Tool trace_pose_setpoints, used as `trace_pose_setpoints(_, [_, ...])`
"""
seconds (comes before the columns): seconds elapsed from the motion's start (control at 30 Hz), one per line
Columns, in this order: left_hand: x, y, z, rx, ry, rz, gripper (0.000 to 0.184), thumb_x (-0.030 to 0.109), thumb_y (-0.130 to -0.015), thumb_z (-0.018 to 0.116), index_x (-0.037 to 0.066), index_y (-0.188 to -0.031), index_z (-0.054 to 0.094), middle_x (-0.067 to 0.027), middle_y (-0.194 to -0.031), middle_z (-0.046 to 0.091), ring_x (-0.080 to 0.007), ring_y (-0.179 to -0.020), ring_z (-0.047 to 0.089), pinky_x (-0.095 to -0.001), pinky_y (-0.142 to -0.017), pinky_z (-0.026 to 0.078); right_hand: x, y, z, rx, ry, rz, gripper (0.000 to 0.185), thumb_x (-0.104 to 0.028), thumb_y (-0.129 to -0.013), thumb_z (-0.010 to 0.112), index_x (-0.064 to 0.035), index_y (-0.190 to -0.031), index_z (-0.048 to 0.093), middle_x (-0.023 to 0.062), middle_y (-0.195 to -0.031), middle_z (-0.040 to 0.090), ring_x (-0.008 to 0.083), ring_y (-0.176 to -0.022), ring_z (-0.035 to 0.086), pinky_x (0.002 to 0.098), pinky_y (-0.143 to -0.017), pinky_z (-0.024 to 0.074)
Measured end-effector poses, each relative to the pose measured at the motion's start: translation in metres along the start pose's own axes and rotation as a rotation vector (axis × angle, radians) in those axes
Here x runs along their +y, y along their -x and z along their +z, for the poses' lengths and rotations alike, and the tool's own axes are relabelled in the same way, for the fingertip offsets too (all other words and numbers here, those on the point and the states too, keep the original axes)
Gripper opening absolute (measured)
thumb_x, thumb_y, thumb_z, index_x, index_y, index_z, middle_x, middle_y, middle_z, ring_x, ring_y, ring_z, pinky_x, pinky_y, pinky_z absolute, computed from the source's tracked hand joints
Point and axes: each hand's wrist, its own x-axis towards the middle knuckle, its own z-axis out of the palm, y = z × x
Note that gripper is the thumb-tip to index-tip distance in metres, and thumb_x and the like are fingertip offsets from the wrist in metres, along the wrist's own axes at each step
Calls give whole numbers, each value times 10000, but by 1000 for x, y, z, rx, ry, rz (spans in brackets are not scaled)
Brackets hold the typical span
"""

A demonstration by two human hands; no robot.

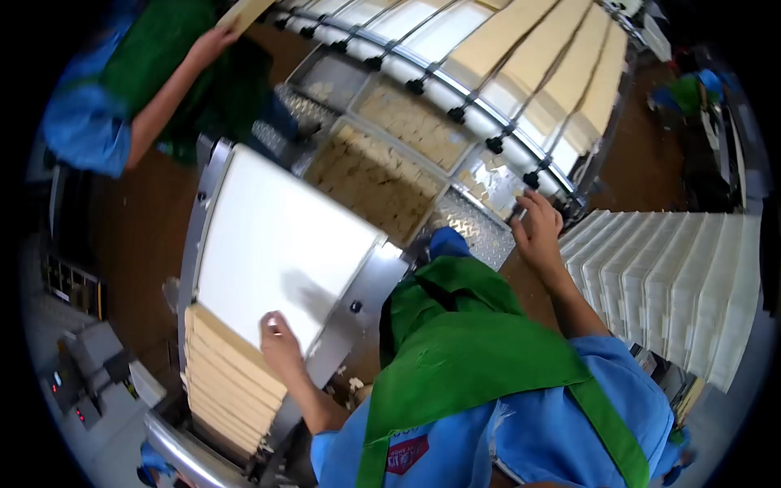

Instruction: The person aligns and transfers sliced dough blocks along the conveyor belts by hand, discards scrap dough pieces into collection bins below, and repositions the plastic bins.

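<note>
Down at the bottom of the frame there's someone in a green apron (472, 358) and blue shirt (545, 431), arms out to both sides. Left hand (281, 346) is over the lower end of a white belt (285, 228), right near the corner of a stack of tan sheets (232, 378) at lower left. Those fingers are curled in, but I honestly can't tell if they're pinching anything, or if the hand touches the belt or the stack. Dark smudge of a shadow on the belt just above it.

Right hand (538, 228) is off to the right of center, thumb and fingers loosely apart, close to the corner of a shiny tray (494, 163) with pale scraps in it. Can't see anything gripped there. A big bin (431, 210) with more bits in it sits left of that tray, between the white belt and the larger machine.

Across the top right, that machine's metal rail (480, 102) has black knobs (494, 145) along it, and broad tan slabs (492, 57) lie behind, with dark lines across them. Ribbed white stack (659, 276) stands at the right side of the frame. Upper left, a co-worker's hand (213, 45) holds a tan strip (244, 12). Another person (691, 91) is way over at upper right, pretty blurry.
</note>
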Motion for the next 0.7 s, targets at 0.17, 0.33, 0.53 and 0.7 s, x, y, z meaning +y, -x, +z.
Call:
trace_pose_setpoints(0.17, [-221,-10,37,-365,-292,-192,545,450,-964,360,-1,-1154,600,-261,-1131,614,-407,-1063,579,-469,-908,441,-25,19,21,-102,-75,-59,381,-114,-808,633,-98,-1183,565,121,-1281,528,280,-1219,465,436,-1035,248])
trace_pose_setpoints(0.33, [-162,36,42,-442,-475,107,598,615,-843,509,146,-1200,606,-197,-1171,594,-423,-1054,556,-467,-949,417,-52,-1,38,-309,-158,-253,348,-161,-832,621,-105,-1171,569,106,-1272,539,271,-1213,471,459,-1037,242])
trace_pose_setpoints(0.53, [-110,7,47,-623,71,187,412,352,-787,709,173,-1153,647,-152,-974,648,-310,-936,616,-381,-816,475,-67,-43,47,-499,-268,-439,282,-182,-851,602,-102,-1122,586,86,-1205,586,243,-1164,509,475,-1022,250])
trace_pose_setpoints(0.7, [1,-7,87,-509,364,149,347,257,-878,629,15,-1126,627,-210,-966,670,-313,-894,654,-361,-785,493,-54,-109,35,-476,-218,-528,285,-132,-849,617,-112,-1132,586,90,-1200,596,247,-1168,521,445,-1033,249])
